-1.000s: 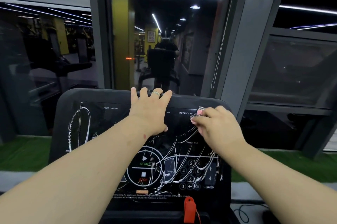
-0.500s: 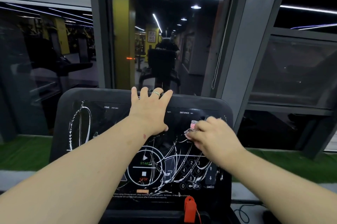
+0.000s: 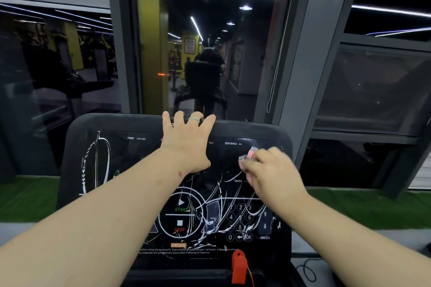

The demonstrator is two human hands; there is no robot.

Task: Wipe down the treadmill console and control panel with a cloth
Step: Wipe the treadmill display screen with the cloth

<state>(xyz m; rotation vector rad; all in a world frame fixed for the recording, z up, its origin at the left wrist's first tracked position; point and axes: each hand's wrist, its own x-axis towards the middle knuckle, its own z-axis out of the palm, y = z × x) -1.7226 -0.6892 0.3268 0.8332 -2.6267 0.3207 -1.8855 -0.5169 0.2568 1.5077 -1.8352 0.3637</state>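
Head view, working outward from the person: nearest, below the console [image 3: 77,146], a red safety key [image 3: 238,267] hangs at the lower lip. Above it lies the control panel [image 3: 210,216], a glossy black face with the START/STOP ring and number keys, crossed by many white streaks and loops that look like unwiped residue or scratches; which of the two cannot be told. Further up the console, the right hand [image 3: 271,174] has its fingers curled round a small bunched cloth [image 3: 248,156], pinkish and pale, only a tuft showing past the knuckles, blurred. A second ago that hand was higher, close under the DISTANCE label; half a second ago it had dropped toward the console's middle; now it is out again toward the console's right edge, a little below the label. That reads as short back-and-forth rubbing over the upper right of the console, so the wiping is under way but covers a small patch, while the streaked keypad and the left part seem untouched. Farthest, the left hand [image 3: 189,142] has not shifted: flat on the console, fingers straight and hooked over its top rim, a ring on one finger, steadying it.
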